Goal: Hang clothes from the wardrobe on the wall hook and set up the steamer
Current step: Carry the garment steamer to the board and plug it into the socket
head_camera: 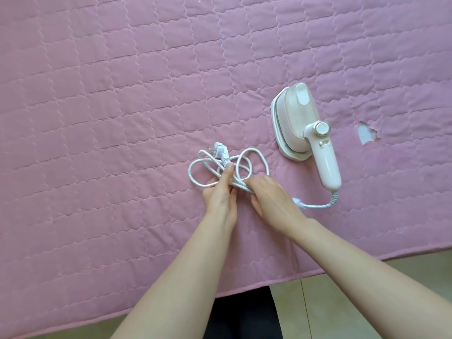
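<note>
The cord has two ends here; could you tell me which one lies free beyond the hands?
The plug end, lying loose on the quilt; the other end joins the steamer handle.
</note>
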### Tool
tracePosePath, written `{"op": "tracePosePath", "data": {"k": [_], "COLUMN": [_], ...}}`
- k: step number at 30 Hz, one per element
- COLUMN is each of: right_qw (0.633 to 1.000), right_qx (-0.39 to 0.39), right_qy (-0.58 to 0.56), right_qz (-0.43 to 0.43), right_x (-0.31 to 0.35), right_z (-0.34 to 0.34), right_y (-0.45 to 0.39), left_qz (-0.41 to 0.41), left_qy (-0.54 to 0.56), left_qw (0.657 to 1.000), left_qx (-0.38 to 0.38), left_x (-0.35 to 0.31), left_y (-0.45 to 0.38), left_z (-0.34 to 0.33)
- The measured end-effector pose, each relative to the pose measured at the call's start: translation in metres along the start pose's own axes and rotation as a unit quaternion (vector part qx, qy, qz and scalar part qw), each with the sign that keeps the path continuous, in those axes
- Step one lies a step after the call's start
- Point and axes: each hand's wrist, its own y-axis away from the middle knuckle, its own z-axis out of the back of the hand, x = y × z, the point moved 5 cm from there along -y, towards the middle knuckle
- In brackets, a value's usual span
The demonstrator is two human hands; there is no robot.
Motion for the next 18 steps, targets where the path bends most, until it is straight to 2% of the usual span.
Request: {"op": "tracePosePath", "data": {"k": [3,5,8,10,18], "right_qw": [0.999,0.999,0.999,0.999,0.999], "right_qx": [0.015,0.013,-0.001,-0.003,0.028], "right_qy": [-0.03,-0.037,-0.043,-0.05,-0.04], "right_qz": [0.014,0.017,0.011,0.002,-0.021], "right_x": [0.0,-0.001,-0.007,-0.012,-0.009], "right_z": [0.003,0.005,0.008,0.009,0.009], "right_y": [0.007,0.009,0.01,0.01,0.015], "left_qz": [-0.016,-0.034,-0.064,-0.06,-0.051], "left_qy": [-0.018,-0.103,-0.25,-0.306,-0.344], "left_qw": [1.0,0.994,0.966,0.95,0.938], "left_qx": [-0.002,0.002,0.003,0.027,-0.014], "left_x": [-0.004,-0.007,-0.012,-0.012,-0.004], "left_y": [-0.004,-0.004,-0.004,-0.003,-0.002], "left_z": [-0.003,-0.002,0.0,-0.003,-0.006]}}
